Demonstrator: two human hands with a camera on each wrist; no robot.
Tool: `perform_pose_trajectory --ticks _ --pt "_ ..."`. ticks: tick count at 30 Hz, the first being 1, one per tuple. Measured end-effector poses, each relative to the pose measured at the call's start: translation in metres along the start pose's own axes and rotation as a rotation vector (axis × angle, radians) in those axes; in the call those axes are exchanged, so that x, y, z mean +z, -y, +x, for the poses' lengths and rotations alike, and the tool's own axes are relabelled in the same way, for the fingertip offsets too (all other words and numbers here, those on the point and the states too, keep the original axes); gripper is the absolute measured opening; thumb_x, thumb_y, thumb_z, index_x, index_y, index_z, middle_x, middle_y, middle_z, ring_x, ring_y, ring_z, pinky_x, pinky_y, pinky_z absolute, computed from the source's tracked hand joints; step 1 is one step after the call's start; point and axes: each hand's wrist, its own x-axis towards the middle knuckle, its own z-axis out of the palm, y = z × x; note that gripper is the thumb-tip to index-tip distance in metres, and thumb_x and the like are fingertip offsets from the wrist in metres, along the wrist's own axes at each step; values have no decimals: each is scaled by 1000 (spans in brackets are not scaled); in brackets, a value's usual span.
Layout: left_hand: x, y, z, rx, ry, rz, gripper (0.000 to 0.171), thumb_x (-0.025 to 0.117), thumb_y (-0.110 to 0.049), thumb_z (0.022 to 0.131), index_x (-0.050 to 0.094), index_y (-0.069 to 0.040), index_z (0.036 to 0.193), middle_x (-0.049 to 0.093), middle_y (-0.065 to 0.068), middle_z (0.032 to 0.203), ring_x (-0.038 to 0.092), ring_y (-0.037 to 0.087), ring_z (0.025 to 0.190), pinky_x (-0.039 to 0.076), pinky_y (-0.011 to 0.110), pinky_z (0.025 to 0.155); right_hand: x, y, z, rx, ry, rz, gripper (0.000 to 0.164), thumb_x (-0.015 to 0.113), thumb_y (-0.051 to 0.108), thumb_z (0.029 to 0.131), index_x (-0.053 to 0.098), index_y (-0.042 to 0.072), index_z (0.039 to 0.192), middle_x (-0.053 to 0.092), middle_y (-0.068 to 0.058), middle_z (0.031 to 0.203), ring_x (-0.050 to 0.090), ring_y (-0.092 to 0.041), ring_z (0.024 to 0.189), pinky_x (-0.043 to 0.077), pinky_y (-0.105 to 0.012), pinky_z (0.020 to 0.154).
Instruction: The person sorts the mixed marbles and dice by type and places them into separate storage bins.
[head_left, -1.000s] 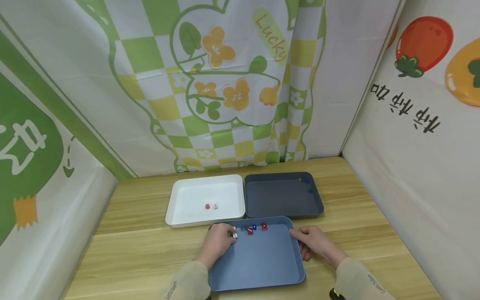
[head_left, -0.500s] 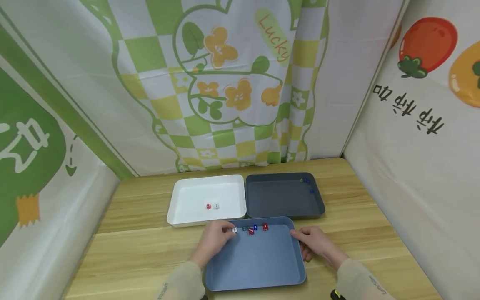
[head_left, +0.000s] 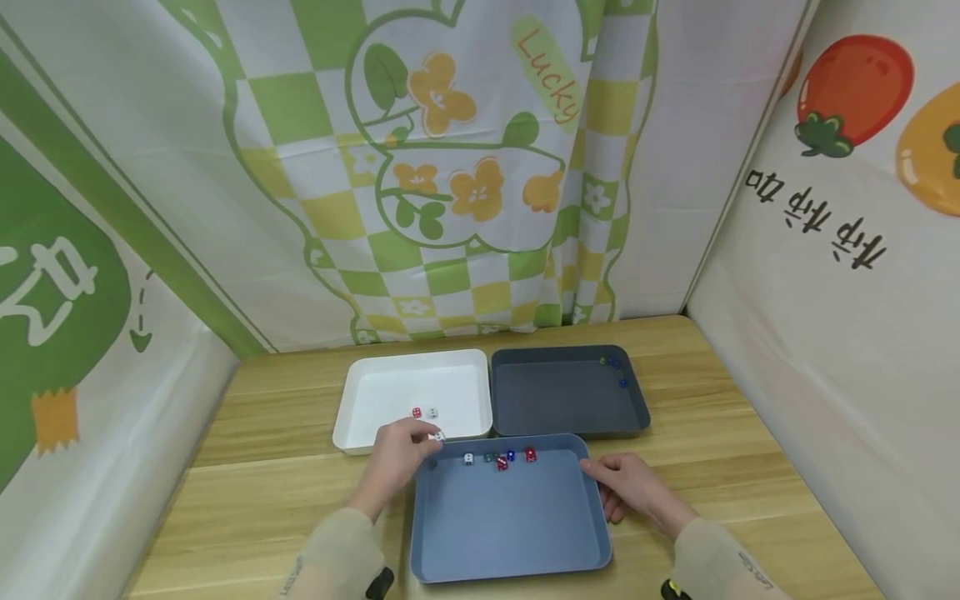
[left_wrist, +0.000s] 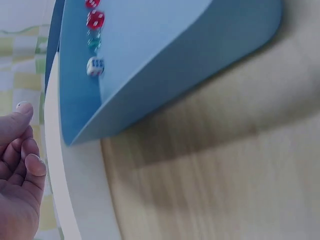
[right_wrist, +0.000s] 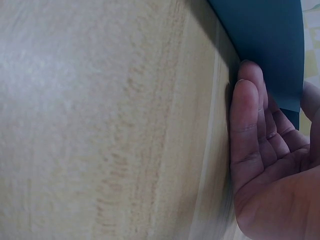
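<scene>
In the head view my left hand (head_left: 395,460) pinches a white die (head_left: 440,436) between thumb and fingertips, over the near edge of the white tray (head_left: 375,387). My right hand (head_left: 632,485) grips the right wall of the blue tray (head_left: 513,525), thumb at the rim and fingers (right_wrist: 245,107) along the outside. Along the blue tray's far side lie another white die (head_left: 468,459), small green pieces (head_left: 489,457), a blue die (head_left: 511,455) and two red dice, one (head_left: 531,454) farther right. A red die (head_left: 417,412) and a white die (head_left: 432,412) sit in the white tray.
A dark grey tray (head_left: 555,396) stands right of the white one, with several small blue and yellowish pieces near its right end. All three trays rest close together on the wooden table (head_left: 255,483). Patterned curtain (head_left: 450,275) hangs behind the table.
The left hand has taken a white die from the blue tray's far left and carried it up and left to the white tray's near edge. The right hand keeps its grip on the blue tray.
</scene>
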Motion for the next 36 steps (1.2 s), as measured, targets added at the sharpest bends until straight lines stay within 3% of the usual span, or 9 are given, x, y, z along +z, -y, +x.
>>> perform_pose_trajectory --ticks 5,15,19,27,36 --pt "-13 5 9 4 -39 14 14 80 -6 85 80 -6 99 68 1 82 56 14 74 49 27 63 -1 0 1 8 2 -8 49 62 51 99 69 3 93 62 -6 66 58 -12 49 54 -28 46" --pt "-38 15 24 -23 -44 54 19 77 -14 92 79 -5 108 72 7 94 64 19 84 52 32 69 0 -1 0 -7 0 -3 50 61 50 100 69 2 91 62 -6 67 59 -13 49 54 -29 46" --pt "-44 18 30 -27 -42 67 21 75 -15 93 78 -4 110 74 8 97 64 20 84 52 32 68 0 0 0 -14 0 1 51 61 51 100 68 1 90 62 -6 66 59 -13 49 54 -29 46" --pt "-49 23 43 -28 -63 87 18 75 -13 92 79 -3 107 68 6 86 55 19 76 46 30 65 0 -1 0 -14 -2 -4 51 60 51 100 68 1 90 62 -6 67 59 -13 49 54 -29 46" --pt "-56 36 54 -96 -66 111 22 73 -13 93 77 1 109 72 17 101 64 28 90 53 40 76 0 -2 0 -11 -8 -2 52 61 52 100 68 1 93 62 -7 67 59 -14 49 54 -29 46"
